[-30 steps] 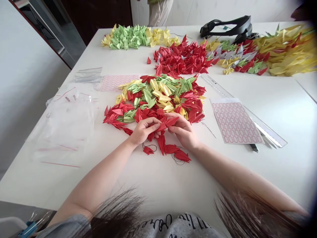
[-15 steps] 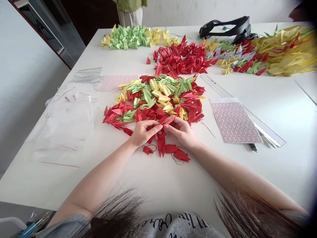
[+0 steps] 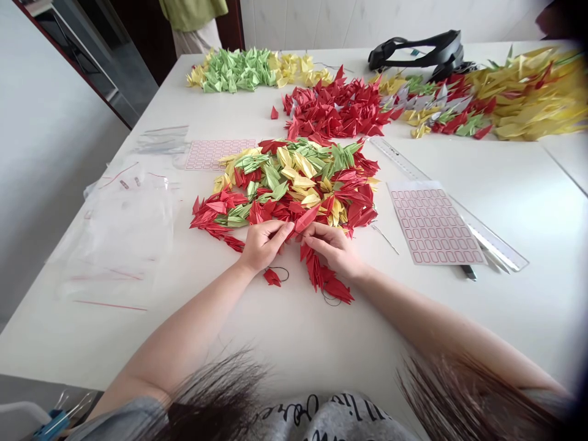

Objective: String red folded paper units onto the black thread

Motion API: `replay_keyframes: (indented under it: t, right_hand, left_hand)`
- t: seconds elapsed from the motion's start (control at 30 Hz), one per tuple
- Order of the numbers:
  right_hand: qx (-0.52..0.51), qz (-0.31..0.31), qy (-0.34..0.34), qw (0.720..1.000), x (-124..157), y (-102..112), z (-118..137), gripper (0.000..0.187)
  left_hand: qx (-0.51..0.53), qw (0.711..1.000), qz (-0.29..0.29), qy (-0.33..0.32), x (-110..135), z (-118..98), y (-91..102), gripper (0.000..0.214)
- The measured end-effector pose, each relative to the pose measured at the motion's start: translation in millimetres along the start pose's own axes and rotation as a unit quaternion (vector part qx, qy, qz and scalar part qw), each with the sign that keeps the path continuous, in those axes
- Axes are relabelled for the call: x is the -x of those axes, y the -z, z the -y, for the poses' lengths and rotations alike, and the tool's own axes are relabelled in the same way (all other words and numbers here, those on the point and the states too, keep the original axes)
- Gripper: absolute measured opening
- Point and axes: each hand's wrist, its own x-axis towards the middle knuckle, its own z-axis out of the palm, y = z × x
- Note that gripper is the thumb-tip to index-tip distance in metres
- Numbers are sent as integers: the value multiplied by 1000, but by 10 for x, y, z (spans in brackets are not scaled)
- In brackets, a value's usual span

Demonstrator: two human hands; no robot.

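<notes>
Very light, easily crushed paper, so better a soft pinch at the middle, not at the thin tips: one red origami crane [image 3: 305, 218] pinched between the curled fingertips of the left hand [image 3: 264, 245] and the right hand [image 3: 329, 246], at 6 o'clock of the mixed crane heap [image 3: 285, 177].

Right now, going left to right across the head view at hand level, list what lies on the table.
Clear plastic bag → left hand → right hand → steel needle → pink label sheet → ruler
</notes>
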Motion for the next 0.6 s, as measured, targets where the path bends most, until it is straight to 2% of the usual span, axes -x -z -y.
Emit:
replay_keyframes:
  t: [0.13, 0.3, 0.43, 0.6]
  right_hand:
    - [-12, -6, -3, 1000, -14, 18, -46, 29]
    - [-30, -20, 27, 999, 1, 5, -59, 31]
    - [-12, -23, 12, 1000, 7, -15, -46, 38]
    - [-57, -77, 0, 995, -16, -45, -73, 37]
  left_hand:
    - [39, 999, 13, 7, -12, -8, 6, 41]
    - [-27, 997, -34, -62, -33, 0, 4, 39]
    - [-19, 998, -23, -52, -40, 0, 1, 39]
    - [6, 999, -1, -36, -36, 10, 2, 40]
